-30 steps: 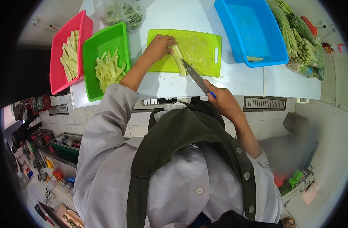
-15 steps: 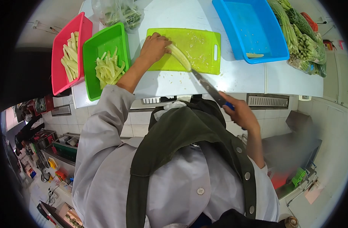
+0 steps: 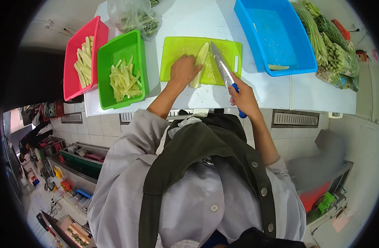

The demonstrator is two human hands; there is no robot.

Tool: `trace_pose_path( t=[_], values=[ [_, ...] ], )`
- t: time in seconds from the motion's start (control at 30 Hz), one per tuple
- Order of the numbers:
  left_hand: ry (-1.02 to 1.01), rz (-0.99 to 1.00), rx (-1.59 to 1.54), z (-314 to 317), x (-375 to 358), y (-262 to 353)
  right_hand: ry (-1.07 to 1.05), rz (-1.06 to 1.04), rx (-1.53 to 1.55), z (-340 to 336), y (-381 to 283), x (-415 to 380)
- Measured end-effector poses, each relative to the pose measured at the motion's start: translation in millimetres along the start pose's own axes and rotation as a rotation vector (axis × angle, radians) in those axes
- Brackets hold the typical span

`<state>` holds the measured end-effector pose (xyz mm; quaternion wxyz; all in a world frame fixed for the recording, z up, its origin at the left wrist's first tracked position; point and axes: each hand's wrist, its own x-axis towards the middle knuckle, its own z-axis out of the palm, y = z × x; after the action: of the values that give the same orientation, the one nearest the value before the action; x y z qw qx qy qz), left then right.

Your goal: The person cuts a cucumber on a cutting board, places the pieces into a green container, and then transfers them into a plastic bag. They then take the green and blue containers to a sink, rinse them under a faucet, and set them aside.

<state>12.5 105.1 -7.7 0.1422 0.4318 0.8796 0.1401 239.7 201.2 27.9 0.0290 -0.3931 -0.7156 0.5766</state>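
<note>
Both hands are at the green cutting board, set apart from each other: the left hand, palm down, closes its thumb and fingers on a pale-green vegetable piece, while the right hand wraps around the blue handle of a knife. That piece lies on the board, slanted, its rounded far end toward one o'clock and its near end toward seven. The blade is just beside it, tip toward eleven o'clock and handle toward five; whether steel touches flesh, I cannot tell.

From the board, a blue tub sits at two o'clock with a pale strip inside its near end, and bundled greens lie beyond it at three. At nine o'clock stands a green tub of cut strips, with a pink tub of thicker sticks outside it. A plastic bag of greens rests at ten.

The piece looks light and fairly crisp: firm enough to press on, but probably brittle if bent. Its moist cut surface will likely be slippery, so the surest hold seems to be mid-length along the skin edges, fingertips curled away from the three o'clock side, where the blade is.
</note>
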Motion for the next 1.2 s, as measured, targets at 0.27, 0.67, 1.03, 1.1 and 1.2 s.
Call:
trace_pose_path(
  t=[0.27,0.67,1.03,1.1,1.2],
  values=[
    [0.096,0.076,-0.248,19.7,39.8,-2.8,0.006,-0.029,-0.078,18.9,-13.6,13.9],
    [0.163,-0.009,-0.473,40.7,41.4,-16.6,0.012,-0.015,-0.126,36.2,-23.0,25.9],
    [0.221,0.000,-0.511,50.3,41.8,-20.9,0.035,-0.057,-0.143,51.3,-25.3,43.4],
    [0.270,0.005,-0.502,50.4,40.4,-18.9,0.022,-0.047,-0.210,52.6,-24.5,33.2],
    [0.239,-0.030,-0.537,47.9,38.4,-16.5,0.005,-0.006,-0.206,52.9,-24.8,11.2]
  ],
)
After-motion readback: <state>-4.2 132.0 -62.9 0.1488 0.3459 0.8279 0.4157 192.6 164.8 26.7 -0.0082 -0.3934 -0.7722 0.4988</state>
